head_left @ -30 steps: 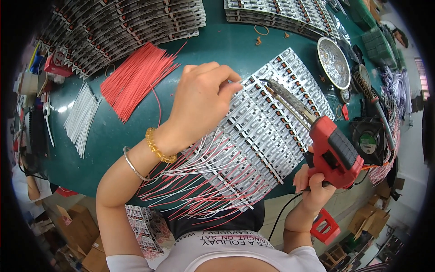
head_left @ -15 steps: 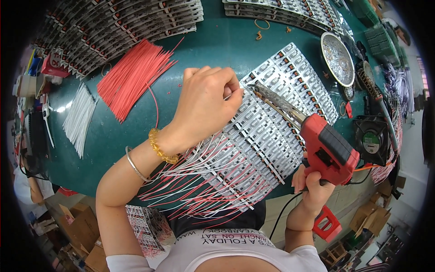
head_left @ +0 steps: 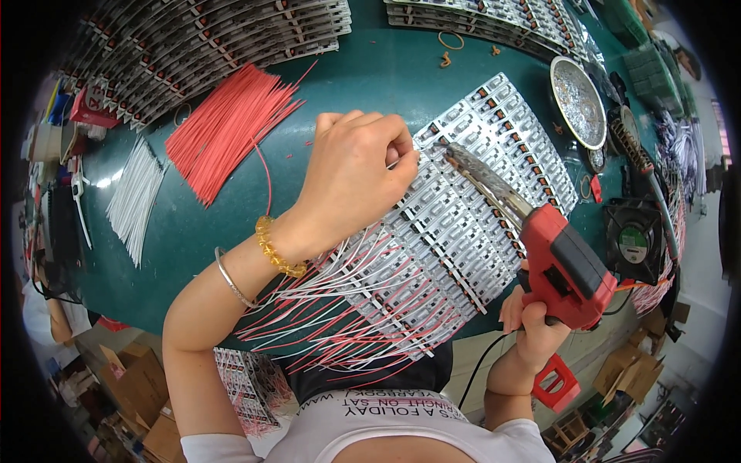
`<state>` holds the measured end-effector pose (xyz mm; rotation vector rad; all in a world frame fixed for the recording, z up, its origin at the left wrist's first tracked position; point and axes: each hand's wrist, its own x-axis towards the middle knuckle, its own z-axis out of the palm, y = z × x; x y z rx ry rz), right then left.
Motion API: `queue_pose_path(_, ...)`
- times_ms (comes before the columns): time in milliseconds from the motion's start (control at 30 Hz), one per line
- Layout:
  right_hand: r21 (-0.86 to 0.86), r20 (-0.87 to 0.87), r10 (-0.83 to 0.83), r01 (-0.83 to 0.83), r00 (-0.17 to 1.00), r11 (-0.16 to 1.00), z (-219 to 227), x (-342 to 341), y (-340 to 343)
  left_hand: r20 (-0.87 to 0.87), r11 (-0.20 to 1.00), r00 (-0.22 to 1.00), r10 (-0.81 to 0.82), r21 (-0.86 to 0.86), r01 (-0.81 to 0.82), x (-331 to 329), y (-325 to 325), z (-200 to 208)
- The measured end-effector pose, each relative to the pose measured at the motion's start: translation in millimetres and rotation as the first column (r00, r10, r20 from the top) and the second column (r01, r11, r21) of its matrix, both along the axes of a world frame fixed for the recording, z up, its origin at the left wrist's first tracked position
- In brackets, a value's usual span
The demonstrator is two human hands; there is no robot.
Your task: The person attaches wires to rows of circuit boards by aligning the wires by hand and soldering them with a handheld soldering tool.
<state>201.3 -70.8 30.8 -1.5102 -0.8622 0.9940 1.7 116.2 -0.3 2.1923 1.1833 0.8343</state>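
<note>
My left hand (head_left: 359, 162) is closed in a pinch above the upper left part of a silver panel of small circuit boards (head_left: 494, 147). A thin pale wire shows at its fingertips, mostly hidden by the fingers. My right hand (head_left: 532, 324) grips a red and black soldering gun (head_left: 567, 266) by its handle. The gun's long metal tip points up and left, a little to the right of my left fingertips; whether it touches the panel I cannot tell. Red and white wires (head_left: 355, 309) trail from the panel's lower left rows toward me.
Left of the panel lie a bundle of red wires (head_left: 228, 131) and a smaller bundle of white wires (head_left: 136, 201). Stacked board panels (head_left: 208, 46) stand at the back. To the right are a round metal dish (head_left: 577, 104), a coiled-spring holder (head_left: 629, 139) and a black fan (head_left: 633, 239).
The soldering gun has shifted right and slightly down, its tip drawing away from my left fingertips. My left hand has barely moved and keeps its pinch.
</note>
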Motion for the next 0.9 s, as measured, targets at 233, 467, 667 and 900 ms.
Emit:
queue_pose_path(233,0.083,0.095,-0.008,0.0,0.995,0.997,-1.8,-10.2,5.5,-0.005,1.0,1.0,0.023,-0.011,-0.023,-3.2,-1.6,0.5)
queue_pose_path(467,0.248,0.031,0.078,-0.083,0.996,0.965,-5.7,5.4,-2.4,-0.128,0.962,0.989,0.079,0.27,-0.042,-19.0,-1.8,19.2)
queue_pose_path(667,0.258,-0.008,0.075,-0.07,0.997,0.964,-9.5,8.1,-6.4,-0.441,0.885,0.823,0.358,0.441,-0.148,-108.3,-4.9,29.6)
queue_pose_path(900,0.299,0.027,0.083,-0.087,0.996,0.95,-13.8,4.6,-9.8,-0.418,0.916,0.837,0.353,0.335,-0.219,-122.4,-32.8,32.8)
